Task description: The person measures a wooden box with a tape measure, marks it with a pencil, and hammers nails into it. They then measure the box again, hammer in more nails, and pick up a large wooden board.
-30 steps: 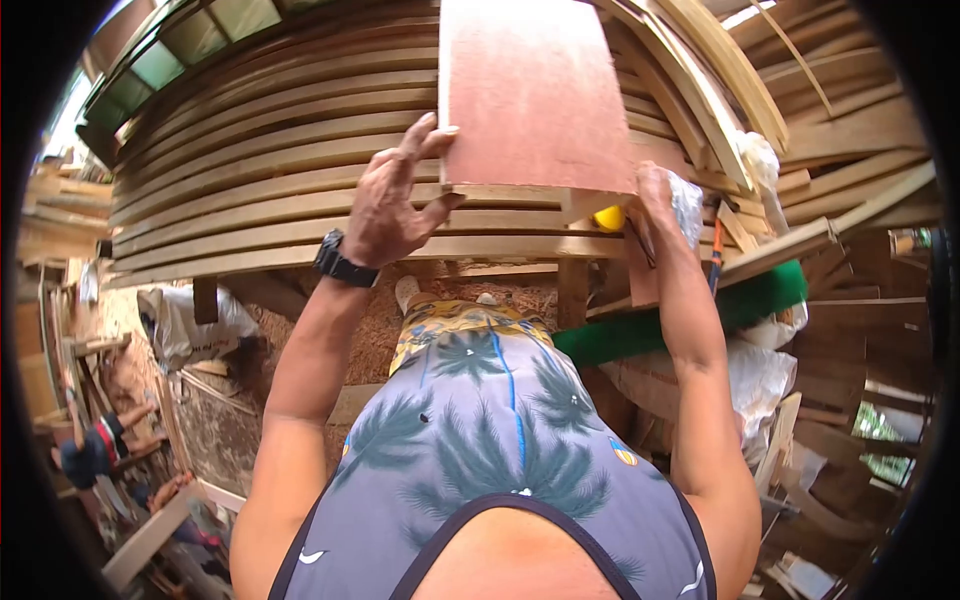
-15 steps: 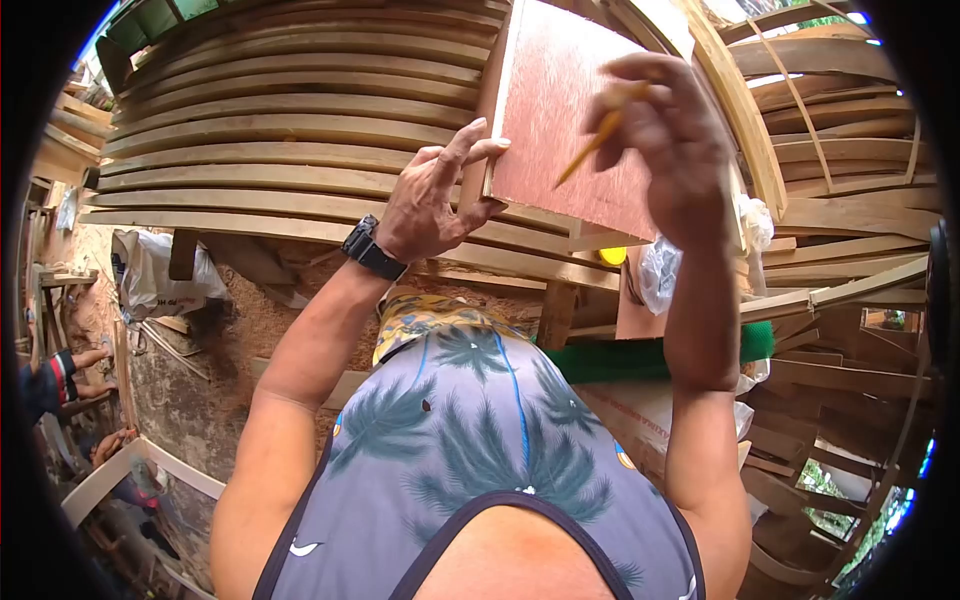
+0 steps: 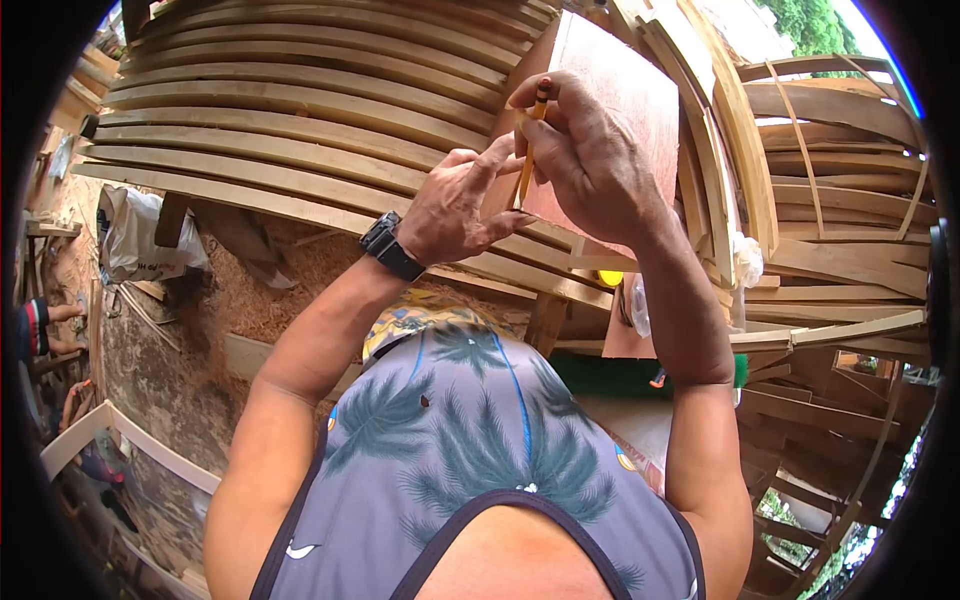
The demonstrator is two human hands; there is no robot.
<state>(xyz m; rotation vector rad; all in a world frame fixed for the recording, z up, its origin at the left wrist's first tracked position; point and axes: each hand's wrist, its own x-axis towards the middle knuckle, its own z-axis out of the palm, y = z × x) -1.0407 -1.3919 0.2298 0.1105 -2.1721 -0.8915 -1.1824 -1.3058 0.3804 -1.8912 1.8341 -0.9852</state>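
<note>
My right hand (image 3: 600,165) pinches a yellow pencil (image 3: 527,176), held nearly upright with its point at the near left corner of a reddish plywood panel (image 3: 640,130). My left hand (image 3: 455,205), with a black watch (image 3: 390,245) on its wrist, grips that same corner, its thumb at the near edge and its fingers along the left side. Part of the left fingers is hidden behind the right hand and pencil. The panel lies over a row of long wooden slats (image 3: 300,125).
A white plastic bag (image 3: 140,235) hangs at the left under the slats. Curved timbers (image 3: 840,190) are stacked at the right. Below the panel are a green strip (image 3: 590,372) and a yellow round thing (image 3: 610,277). Another person's arm (image 3: 62,312) shows at far left.
My right hand has come down and left from above the panel, bringing the pencil to the corner beside my left hand. My left hand stays at the panel's corner. The view has shifted slightly.
</note>
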